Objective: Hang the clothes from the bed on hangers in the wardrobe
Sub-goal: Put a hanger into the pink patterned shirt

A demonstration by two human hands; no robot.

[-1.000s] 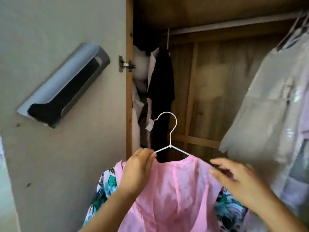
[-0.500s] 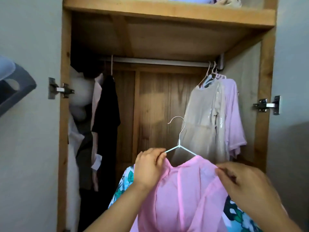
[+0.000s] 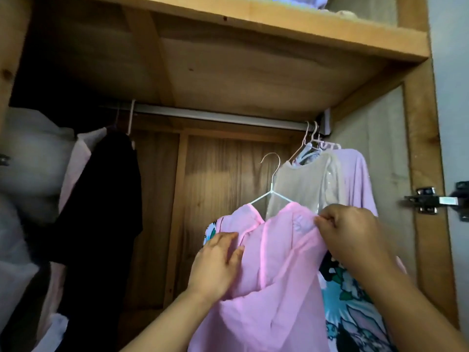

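This is a home bedroom, seen at an open wooden wardrobe. A metal rail runs under a plank shelf with folded laundry on top. Household clothes hang from the rail on wire hangers: a black garment at the left, a pale beige top and a pink shirt at the right. A door hinge is fixed to the right side post.

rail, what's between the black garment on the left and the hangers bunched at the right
In the head view that stretch of the rail is bare between the black garment and the hangers; the white hanger is below it, not yet hooked.
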